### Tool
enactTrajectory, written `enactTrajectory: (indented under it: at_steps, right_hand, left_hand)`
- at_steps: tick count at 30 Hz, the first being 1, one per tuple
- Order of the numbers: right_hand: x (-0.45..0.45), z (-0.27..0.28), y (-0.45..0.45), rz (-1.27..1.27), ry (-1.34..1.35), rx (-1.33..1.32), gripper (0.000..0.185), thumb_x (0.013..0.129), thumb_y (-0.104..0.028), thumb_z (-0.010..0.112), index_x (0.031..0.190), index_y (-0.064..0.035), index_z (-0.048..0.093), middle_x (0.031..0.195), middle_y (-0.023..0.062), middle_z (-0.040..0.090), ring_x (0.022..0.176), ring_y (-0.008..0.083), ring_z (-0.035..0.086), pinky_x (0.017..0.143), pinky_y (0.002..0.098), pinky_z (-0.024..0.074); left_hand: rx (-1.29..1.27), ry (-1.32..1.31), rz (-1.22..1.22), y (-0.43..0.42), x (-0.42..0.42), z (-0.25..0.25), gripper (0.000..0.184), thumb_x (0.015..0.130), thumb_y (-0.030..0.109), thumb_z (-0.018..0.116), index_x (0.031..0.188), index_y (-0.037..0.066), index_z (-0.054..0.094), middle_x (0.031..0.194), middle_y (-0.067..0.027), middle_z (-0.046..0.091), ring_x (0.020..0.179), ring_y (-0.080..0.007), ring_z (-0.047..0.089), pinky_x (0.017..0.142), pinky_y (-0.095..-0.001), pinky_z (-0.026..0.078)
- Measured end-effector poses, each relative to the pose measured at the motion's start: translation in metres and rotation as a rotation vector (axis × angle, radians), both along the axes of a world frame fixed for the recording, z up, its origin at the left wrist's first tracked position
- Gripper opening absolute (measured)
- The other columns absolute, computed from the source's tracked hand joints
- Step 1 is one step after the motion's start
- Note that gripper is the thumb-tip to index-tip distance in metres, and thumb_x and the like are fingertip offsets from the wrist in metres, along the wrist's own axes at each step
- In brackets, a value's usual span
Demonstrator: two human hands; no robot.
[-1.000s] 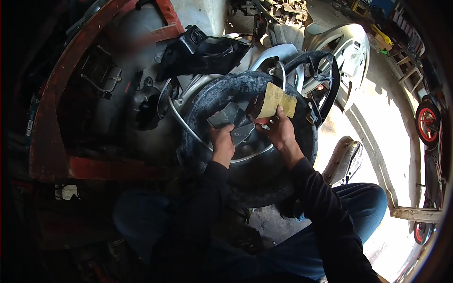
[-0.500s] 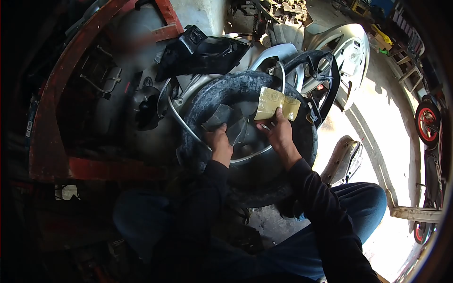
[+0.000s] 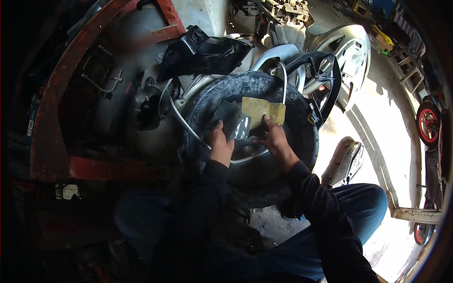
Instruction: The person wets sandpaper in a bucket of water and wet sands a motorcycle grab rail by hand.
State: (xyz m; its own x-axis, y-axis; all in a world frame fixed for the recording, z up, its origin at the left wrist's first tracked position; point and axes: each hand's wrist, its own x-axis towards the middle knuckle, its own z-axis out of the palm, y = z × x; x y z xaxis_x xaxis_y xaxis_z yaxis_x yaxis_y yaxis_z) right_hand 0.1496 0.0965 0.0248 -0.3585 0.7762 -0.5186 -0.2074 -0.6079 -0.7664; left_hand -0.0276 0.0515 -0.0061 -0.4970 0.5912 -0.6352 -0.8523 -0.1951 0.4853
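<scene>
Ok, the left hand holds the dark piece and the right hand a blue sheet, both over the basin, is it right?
Not blue: the head view shows a tan sheet in the right hand. The left hand holds the dark piece, both over the basin.

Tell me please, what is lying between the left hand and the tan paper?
In the head view, a dark flat piece with a bright patch lies between the left hand and the tan paper.
</scene>
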Motion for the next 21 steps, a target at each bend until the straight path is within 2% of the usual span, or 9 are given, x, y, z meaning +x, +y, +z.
enactTrajectory:
  at_steps: [3, 6, 8, 9, 11, 12, 14, 18, 21]
  right_hand:
    - [0.000, -0.004, -0.001, -0.048, 0.067, -0.021, 0.049, 0.103, -0.042, 0.049, 0.132, -0.0022, 0.051, 0.123, 0.0151, 0.060, 0.104, 0.0335, 0.062, 0.078, 0.0506, 0.0560]
    - [-0.001, 0.000, -0.002, -0.025, -0.061, 0.026, 0.047, 0.104, -0.041, 0.049, 0.131, -0.0034, 0.053, 0.122, 0.0151, 0.060, 0.103, 0.0316, 0.063, 0.079, 0.0502, 0.0555]
    - [-0.002, 0.003, -0.004, 0.073, -0.047, 0.077, 0.052, 0.100, -0.048, 0.055, 0.127, -0.0033, 0.057, 0.118, 0.0139, 0.062, 0.104, 0.0284, 0.062, 0.079, 0.0491, 0.0549]
    - [-0.003, 0.007, -0.006, 0.073, -0.047, 0.077, 0.052, 0.100, -0.048, 0.055, 0.127, -0.0033, 0.057, 0.118, 0.0139, 0.062, 0.104, 0.0284, 0.062, 0.079, 0.0491, 0.0549]
    - [-0.004, 0.016, -0.009, 0.140, -0.014, 0.091, 0.059, 0.092, -0.054, 0.065, 0.122, -0.0033, 0.060, 0.114, 0.0118, 0.064, 0.105, 0.0246, 0.061, 0.080, 0.0457, 0.0539]
    - [-0.004, 0.018, -0.010, 0.140, -0.015, 0.091, 0.059, 0.092, -0.054, 0.065, 0.122, -0.0033, 0.060, 0.114, 0.0118, 0.064, 0.105, 0.0246, 0.061, 0.080, 0.0457, 0.0539]
    - [-0.006, 0.021, -0.011, 0.221, -0.055, 0.146, 0.064, 0.084, -0.055, 0.074, 0.120, -0.0035, 0.062, 0.111, 0.0093, 0.065, 0.107, 0.0224, 0.060, 0.080, 0.0417, 0.0527]
    - [-0.006, 0.021, -0.010, 0.277, -0.077, 0.166, 0.058, 0.086, -0.049, 0.076, 0.122, -0.0048, 0.061, 0.113, 0.0057, 0.065, 0.107, 0.0199, 0.061, 0.080, 0.0385, 0.0530]
    - [-0.007, 0.013, -0.009, 0.218, -0.029, 0.198, 0.047, 0.084, -0.043, 0.079, 0.112, -0.0073, 0.065, 0.102, 0.0027, 0.067, 0.097, 0.0147, 0.063, 0.075, 0.0343, 0.0516]
  left_hand:
    - [0.078, -0.046, -0.046, -0.002, -0.003, -0.007, 0.032, 0.096, 0.014, 0.065, 0.126, 0.006, 0.057, 0.116, -0.0108, 0.066, 0.101, -0.0274, 0.067, 0.087, -0.0421, 0.058]
    - [0.100, 0.032, -0.091, -0.003, 0.001, 0.007, 0.036, 0.096, 0.017, 0.066, 0.129, 0.007, 0.055, 0.121, -0.0107, 0.064, 0.106, -0.0279, 0.065, 0.089, -0.0434, 0.057]
    - [-0.026, 0.218, -0.071, -0.007, 0.015, 0.041, 0.041, 0.095, 0.019, 0.068, 0.132, 0.009, 0.053, 0.125, -0.0102, 0.061, 0.112, -0.0281, 0.062, 0.089, -0.0446, 0.056]
    - [-0.026, 0.219, -0.070, -0.007, 0.016, 0.042, 0.041, 0.095, 0.019, 0.068, 0.132, 0.009, 0.053, 0.125, -0.0102, 0.061, 0.112, -0.0281, 0.062, 0.089, -0.0446, 0.056]
    - [0.001, 0.330, -0.073, -0.007, 0.019, 0.043, 0.043, 0.095, 0.018, 0.069, 0.133, 0.009, 0.050, 0.127, -0.0094, 0.060, 0.115, -0.0267, 0.059, 0.091, -0.0436, 0.053]
    - [0.001, 0.330, -0.073, -0.007, 0.020, 0.041, 0.043, 0.095, 0.018, 0.069, 0.133, 0.009, 0.050, 0.127, -0.0094, 0.060, 0.115, -0.0267, 0.059, 0.091, -0.0436, 0.053]
    - [0.031, 0.442, -0.045, -0.006, 0.024, 0.038, 0.043, 0.095, 0.018, 0.069, 0.132, 0.007, 0.050, 0.127, -0.0096, 0.060, 0.115, -0.0249, 0.059, 0.094, -0.0424, 0.051]
    - [0.097, 0.569, -0.034, -0.004, 0.027, 0.031, 0.041, 0.097, 0.018, 0.067, 0.132, 0.006, 0.050, 0.126, -0.0097, 0.060, 0.114, -0.0236, 0.058, 0.096, -0.0414, 0.050]
    - [0.068, 0.625, -0.026, -0.003, 0.027, 0.037, 0.039, 0.097, 0.018, 0.067, 0.131, 0.006, 0.050, 0.127, -0.0096, 0.059, 0.114, -0.0228, 0.058, 0.094, -0.0410, 0.051]
